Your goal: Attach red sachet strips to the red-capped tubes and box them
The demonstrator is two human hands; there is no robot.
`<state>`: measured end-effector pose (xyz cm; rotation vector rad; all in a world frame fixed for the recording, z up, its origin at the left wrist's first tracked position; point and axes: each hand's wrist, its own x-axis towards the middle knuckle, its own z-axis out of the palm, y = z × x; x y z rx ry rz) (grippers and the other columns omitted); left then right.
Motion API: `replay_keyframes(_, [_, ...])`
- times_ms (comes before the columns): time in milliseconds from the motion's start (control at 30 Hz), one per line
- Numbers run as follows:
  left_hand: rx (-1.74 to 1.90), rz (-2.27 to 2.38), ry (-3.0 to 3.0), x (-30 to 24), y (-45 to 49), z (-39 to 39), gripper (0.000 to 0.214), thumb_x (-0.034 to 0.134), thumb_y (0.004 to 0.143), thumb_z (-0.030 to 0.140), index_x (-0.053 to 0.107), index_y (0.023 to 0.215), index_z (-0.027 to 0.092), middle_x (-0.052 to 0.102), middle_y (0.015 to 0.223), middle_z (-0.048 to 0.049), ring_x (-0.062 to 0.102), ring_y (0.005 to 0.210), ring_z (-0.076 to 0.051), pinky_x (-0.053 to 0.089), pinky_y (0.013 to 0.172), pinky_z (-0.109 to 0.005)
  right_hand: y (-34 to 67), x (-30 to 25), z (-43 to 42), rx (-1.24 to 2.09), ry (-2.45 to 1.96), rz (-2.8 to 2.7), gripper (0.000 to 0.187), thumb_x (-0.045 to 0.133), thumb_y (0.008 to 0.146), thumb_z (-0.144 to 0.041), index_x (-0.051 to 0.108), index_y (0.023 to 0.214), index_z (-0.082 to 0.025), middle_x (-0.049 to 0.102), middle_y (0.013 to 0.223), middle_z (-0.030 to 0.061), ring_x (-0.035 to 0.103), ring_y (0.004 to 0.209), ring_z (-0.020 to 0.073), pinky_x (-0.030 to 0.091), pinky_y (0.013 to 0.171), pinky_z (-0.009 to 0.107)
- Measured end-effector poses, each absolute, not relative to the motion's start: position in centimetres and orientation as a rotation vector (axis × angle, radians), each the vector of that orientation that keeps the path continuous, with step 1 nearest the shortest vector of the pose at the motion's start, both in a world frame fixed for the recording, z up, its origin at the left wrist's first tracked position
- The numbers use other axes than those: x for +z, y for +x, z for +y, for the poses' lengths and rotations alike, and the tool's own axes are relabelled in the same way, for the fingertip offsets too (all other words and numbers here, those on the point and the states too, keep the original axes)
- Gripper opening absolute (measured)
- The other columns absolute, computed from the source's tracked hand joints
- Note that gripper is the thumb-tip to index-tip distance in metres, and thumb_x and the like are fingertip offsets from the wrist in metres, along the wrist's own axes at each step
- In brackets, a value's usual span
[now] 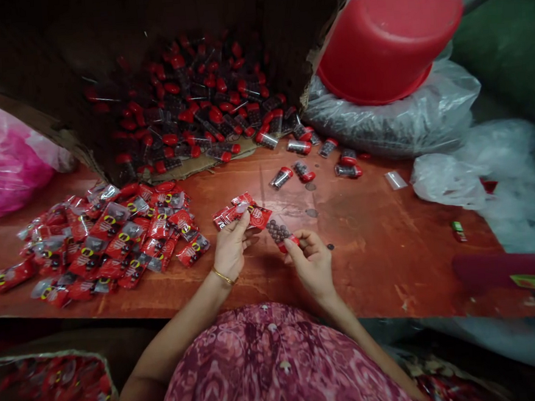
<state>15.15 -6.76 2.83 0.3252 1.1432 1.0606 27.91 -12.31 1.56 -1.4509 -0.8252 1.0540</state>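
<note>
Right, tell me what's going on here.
A person's left hand holds a few red packets and the right hand holds a red-capped container of dark balls close to them. A heap of printed packets lies on the table to the left; more capped containers lie in the open box and just outside it.

Shows glossy plastic on the packets point(123, 240), smooth plastic on the bottles point(279, 177), rough-edged cardboard on the box point(76, 30), smooth plastic on the tub point(389, 51), scuffed sheen on the bench point(390, 247).

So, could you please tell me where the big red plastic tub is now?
The tub sits upturned at the head view's upper right, on a filled clear plastic bag, right of the brown cardboard box.
</note>
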Motion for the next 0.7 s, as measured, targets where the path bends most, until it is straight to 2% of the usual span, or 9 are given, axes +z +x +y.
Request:
replay_keyframes(200, [1.142, 1.190, 0.394, 2.6, 15.3, -6.8, 0.041, 0.079, 0.047, 0.048, 0.060, 0.058, 0.014, 0.064, 0.056, 0.0005, 0.059, 0.055, -0.010, 0.044, 0.059, -0.022, 27.9, 1.6, -12.3, 1.245, -1.444, -0.791, 0.031, 0.070, 0.065, -0.044, 0.052, 0.073, -0.020, 0.056, 0.052, -0.0069, 0.048, 0.037, 0.0064, 0.047, 0.042, 0.020])
replay_keyframes(367, [1.175, 1.113, 0.339, 2.7, 15.7, -6.9, 0.042, 0.082, 0.044, 0.045, 0.061, 0.064, 0.014, 0.066, 0.063, 0.0016, 0.060, 0.059, -0.009, 0.045, 0.063, -0.021, 28.2, 1.6, -11.7, 1.371, -1.385, -0.791, 0.033, 0.071, 0.063, -0.045, 0.053, 0.072, -0.019, 0.058, 0.052, -0.0064, 0.044, 0.033, 0.0049, 0.047, 0.040, 0.021])
replay_keyframes(533, [1.169, 1.055, 0.253, 2.7, 16.2, -7.1, 0.043, 0.083, 0.043, 0.042, 0.059, 0.066, 0.014, 0.064, 0.061, 0.0028, 0.059, 0.059, -0.010, 0.045, 0.060, -0.021, 28.0, 1.5, -11.5, 1.383, -1.391, -0.798, 0.033, 0.071, 0.063, -0.045, 0.054, 0.072, -0.019, 0.057, 0.050, -0.0063, 0.045, 0.033, 0.0058, 0.044, 0.038, 0.020])
replay_keyframes(700, [1.165, 1.032, 0.219, 2.5, 16.6, -7.0, 0.037, 0.080, 0.053, 0.040, 0.057, 0.067, 0.015, 0.063, 0.061, 0.0030, 0.060, 0.059, -0.010, 0.046, 0.061, -0.022, 27.4, 1.6, -11.3, 1.279, -1.417, -0.835, 0.031, 0.068, 0.066, -0.046, 0.054, 0.074, -0.019, 0.054, 0.050, -0.0068, 0.045, 0.034, 0.0065, 0.046, 0.040, 0.022])
